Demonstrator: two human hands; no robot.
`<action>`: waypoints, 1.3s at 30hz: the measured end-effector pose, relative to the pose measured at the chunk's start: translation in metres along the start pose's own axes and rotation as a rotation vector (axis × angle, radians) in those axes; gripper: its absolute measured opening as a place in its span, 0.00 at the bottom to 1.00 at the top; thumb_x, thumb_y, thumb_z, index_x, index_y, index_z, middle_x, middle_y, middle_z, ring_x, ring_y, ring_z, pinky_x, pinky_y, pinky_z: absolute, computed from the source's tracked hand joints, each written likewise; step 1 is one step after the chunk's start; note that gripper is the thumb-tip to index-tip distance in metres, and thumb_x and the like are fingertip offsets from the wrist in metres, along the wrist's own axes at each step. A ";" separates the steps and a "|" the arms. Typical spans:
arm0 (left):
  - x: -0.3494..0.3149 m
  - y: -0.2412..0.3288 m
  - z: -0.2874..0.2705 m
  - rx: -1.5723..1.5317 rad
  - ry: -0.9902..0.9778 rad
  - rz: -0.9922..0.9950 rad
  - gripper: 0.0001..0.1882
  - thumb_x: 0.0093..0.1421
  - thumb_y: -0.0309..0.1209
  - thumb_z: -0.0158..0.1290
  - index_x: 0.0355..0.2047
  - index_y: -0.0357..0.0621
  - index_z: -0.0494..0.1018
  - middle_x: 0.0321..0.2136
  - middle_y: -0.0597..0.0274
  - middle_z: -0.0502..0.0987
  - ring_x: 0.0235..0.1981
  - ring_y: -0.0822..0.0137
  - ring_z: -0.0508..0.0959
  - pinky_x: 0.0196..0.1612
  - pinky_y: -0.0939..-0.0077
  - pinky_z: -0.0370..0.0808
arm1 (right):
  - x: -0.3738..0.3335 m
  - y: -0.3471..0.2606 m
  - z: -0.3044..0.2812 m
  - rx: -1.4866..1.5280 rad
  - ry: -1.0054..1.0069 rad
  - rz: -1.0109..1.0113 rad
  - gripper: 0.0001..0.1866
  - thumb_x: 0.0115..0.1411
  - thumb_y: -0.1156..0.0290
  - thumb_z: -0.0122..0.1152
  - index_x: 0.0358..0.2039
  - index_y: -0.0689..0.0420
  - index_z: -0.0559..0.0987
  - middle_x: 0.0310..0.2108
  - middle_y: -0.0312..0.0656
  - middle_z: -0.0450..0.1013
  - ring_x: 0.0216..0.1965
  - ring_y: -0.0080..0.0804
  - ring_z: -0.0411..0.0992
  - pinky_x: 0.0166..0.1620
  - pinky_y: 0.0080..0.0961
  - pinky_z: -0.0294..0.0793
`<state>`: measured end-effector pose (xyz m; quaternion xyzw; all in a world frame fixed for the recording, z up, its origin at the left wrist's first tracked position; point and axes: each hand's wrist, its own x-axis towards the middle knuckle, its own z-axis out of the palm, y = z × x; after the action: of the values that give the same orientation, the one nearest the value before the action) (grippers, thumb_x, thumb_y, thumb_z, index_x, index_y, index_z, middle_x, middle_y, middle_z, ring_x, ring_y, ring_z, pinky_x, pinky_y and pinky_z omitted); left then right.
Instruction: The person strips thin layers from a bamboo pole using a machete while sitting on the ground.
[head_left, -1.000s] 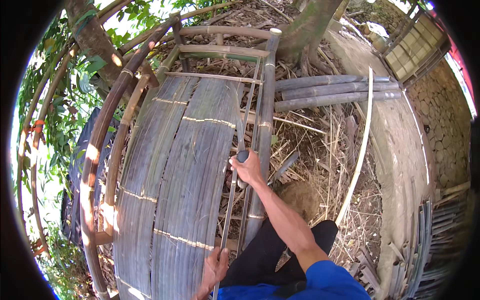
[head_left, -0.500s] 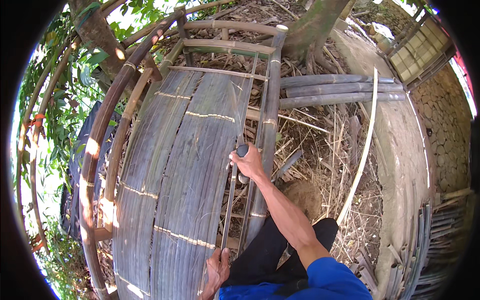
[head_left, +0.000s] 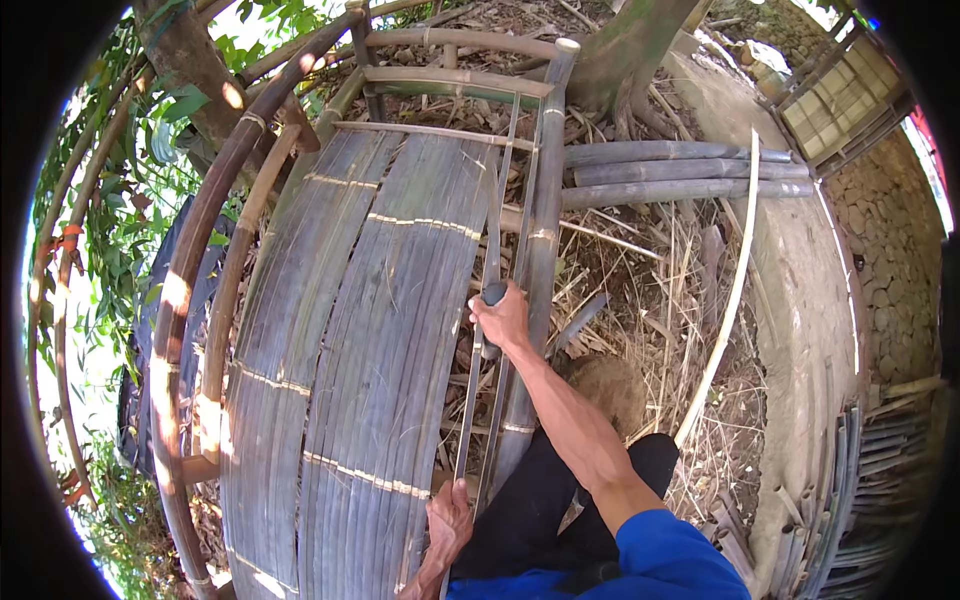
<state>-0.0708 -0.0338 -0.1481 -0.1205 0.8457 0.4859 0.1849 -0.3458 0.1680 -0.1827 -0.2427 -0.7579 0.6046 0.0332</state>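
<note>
A long-bladed knife (head_left: 494,245) is gripped by its dark handle in my right hand (head_left: 506,320). Its grey blade points away from me, along the right edge of the bamboo slat bench (head_left: 395,330). Below that hand, a narrow bamboo strip (head_left: 468,405) runs back toward me. The fingers of my left hand (head_left: 449,522) are closed around the strip's near end, beside my dark-trousered leg. A second thin strip (head_left: 495,425) lies alongside, between the first and the thick bamboo side pole (head_left: 542,240).
Curved bamboo rails (head_left: 190,260) edge the bench on the left. Several bamboo poles (head_left: 690,172) lie at the right, with a long pale strip (head_left: 728,310) leaning near them. A wood stump (head_left: 605,395) and a flat grey blade-like piece (head_left: 580,322) sit among dry litter.
The knife blade, blurred and slanting left before, now stands straighter beside the bench edge. Both hands and the strip appear slightly further right; the view has shifted a little.
</note>
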 end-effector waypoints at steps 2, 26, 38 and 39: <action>0.013 0.016 0.004 -0.011 0.002 0.045 0.24 0.74 0.40 0.44 0.25 0.35 0.70 0.14 0.44 0.67 0.15 0.50 0.70 0.22 0.52 0.63 | 0.014 -0.003 -0.003 -0.028 0.048 -0.014 0.15 0.55 0.75 0.69 0.40 0.65 0.74 0.26 0.44 0.80 0.25 0.31 0.81 0.30 0.31 0.79; -0.061 -0.044 -0.006 0.205 -0.138 0.165 0.41 0.69 0.42 0.52 0.74 0.39 0.45 0.65 0.30 0.61 0.67 0.32 0.61 0.67 0.51 0.62 | -0.139 -0.017 -0.148 -0.795 -0.366 -0.320 0.17 0.54 0.67 0.72 0.42 0.59 0.80 0.36 0.52 0.80 0.38 0.51 0.79 0.43 0.41 0.77; -0.282 -0.236 -0.013 0.333 0.196 -0.163 0.26 0.55 0.38 0.62 0.49 0.33 0.75 0.43 0.38 0.79 0.45 0.42 0.79 0.50 0.51 0.76 | -0.258 0.001 -0.073 -0.885 -1.362 -0.964 0.11 0.39 0.78 0.67 0.25 0.55 0.76 0.49 0.37 0.76 0.54 0.38 0.72 0.49 0.36 0.68; -0.288 -0.245 -0.006 0.287 0.228 -0.202 0.23 0.54 0.37 0.62 0.47 0.35 0.77 0.38 0.41 0.80 0.40 0.43 0.81 0.44 0.53 0.78 | -0.265 0.009 -0.061 -0.857 -1.352 -1.038 0.10 0.40 0.79 0.65 0.25 0.56 0.76 0.50 0.39 0.75 0.56 0.39 0.72 0.51 0.37 0.68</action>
<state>0.2817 -0.1541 -0.2116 -0.2310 0.9054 0.3226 0.1512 -0.0892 0.1161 -0.1101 0.5332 -0.7869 0.1978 -0.2396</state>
